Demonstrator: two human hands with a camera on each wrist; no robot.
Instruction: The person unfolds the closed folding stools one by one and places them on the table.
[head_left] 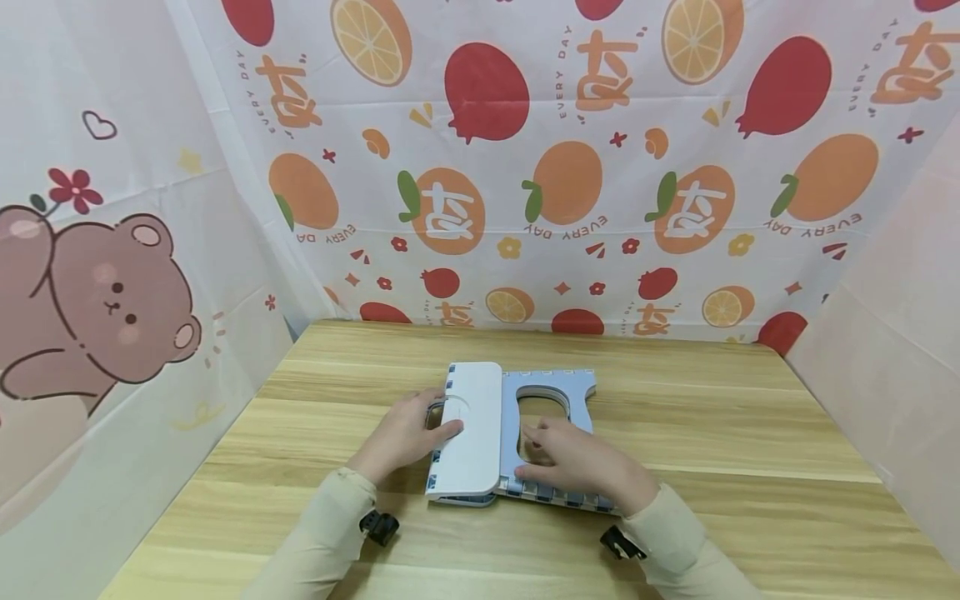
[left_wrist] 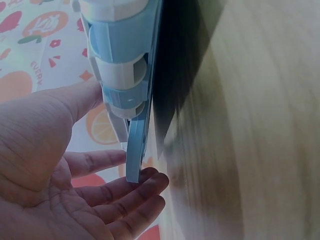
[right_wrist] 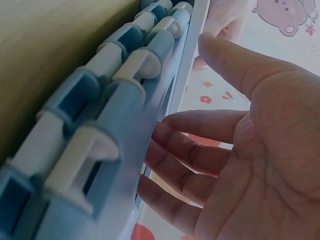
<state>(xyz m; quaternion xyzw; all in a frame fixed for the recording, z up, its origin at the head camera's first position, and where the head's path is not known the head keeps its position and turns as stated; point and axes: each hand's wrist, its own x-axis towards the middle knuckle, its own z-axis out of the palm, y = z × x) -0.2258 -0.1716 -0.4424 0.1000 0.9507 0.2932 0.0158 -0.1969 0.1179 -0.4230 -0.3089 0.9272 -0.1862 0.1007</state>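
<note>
A blue and white folding step stool (head_left: 475, 433) lies partly folded on the table, its white panel at the left and a blue frame with an oval opening at the right. My left hand (head_left: 408, 429) holds the white panel's left side, thumb on top and fingers about the blue carry handle (left_wrist: 134, 155). Over the blue frame (head_left: 510, 425) is my right hand (head_left: 573, 458), its fingers loosely bent at the opening and thumb by the near edge. In the right wrist view the blue and white hinges (right_wrist: 107, 115) run beside that hand; some fingertips are hidden behind the frame.
The stool rests on a wood-grain table (head_left: 720, 450). Behind the table hangs a fruit-print curtain (head_left: 525, 208), and a curtain with a bear (head_left: 120, 292) borders the left side. A black wrist strap piece (head_left: 380, 527) hangs under the left sleeve.
</note>
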